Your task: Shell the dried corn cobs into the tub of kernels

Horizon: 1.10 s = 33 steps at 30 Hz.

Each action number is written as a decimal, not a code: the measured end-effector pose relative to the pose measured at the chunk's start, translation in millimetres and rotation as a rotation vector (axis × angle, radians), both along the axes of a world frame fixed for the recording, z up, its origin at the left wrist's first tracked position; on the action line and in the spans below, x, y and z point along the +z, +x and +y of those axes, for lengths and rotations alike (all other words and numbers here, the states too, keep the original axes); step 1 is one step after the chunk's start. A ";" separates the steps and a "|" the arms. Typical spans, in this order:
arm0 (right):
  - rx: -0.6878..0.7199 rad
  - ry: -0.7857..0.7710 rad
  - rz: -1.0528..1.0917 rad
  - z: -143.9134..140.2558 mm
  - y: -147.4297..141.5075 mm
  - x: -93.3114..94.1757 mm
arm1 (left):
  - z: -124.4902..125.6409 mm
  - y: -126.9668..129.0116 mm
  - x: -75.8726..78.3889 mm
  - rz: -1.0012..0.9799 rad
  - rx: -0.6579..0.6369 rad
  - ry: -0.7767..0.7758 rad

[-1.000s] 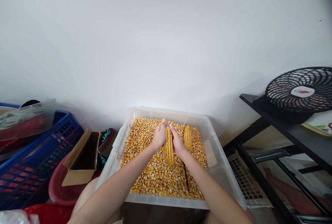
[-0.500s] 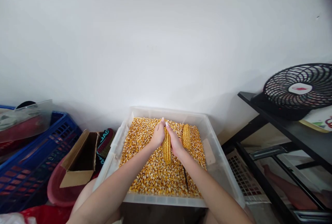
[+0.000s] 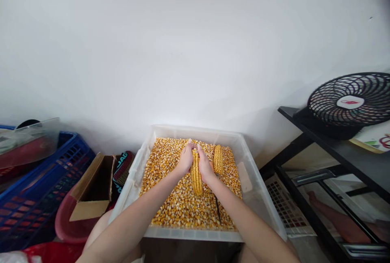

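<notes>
Knobbly corn cob (image 3: 196, 175) — both hands (image 3: 185, 160)

A tub (image 3: 138, 173) sits against the wall, loose kernels (image 3: 179, 206) filling it; both hands, left (image 3: 185, 160) and right (image 3: 204, 169), meet around a corn cob (image 3: 196, 175) above the kernels; a second cob (image 3: 217, 159) lies just right of them; a cardboard box (image 3: 91, 192) and crate (image 3: 36, 198) stand to the left; a fan (image 3: 350, 104) rests on a shelf (image 3: 329, 139) to the right.
</notes>
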State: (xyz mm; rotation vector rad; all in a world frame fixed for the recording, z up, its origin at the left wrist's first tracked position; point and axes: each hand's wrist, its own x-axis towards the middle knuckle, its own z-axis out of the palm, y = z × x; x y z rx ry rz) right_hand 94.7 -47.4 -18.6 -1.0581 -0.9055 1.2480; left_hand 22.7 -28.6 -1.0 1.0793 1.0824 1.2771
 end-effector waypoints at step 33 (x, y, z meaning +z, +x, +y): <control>0.054 0.150 -0.194 2.8 -5.3 -3.1 | 14.3 -3.0 -12.3 -0.200 0.053 -0.085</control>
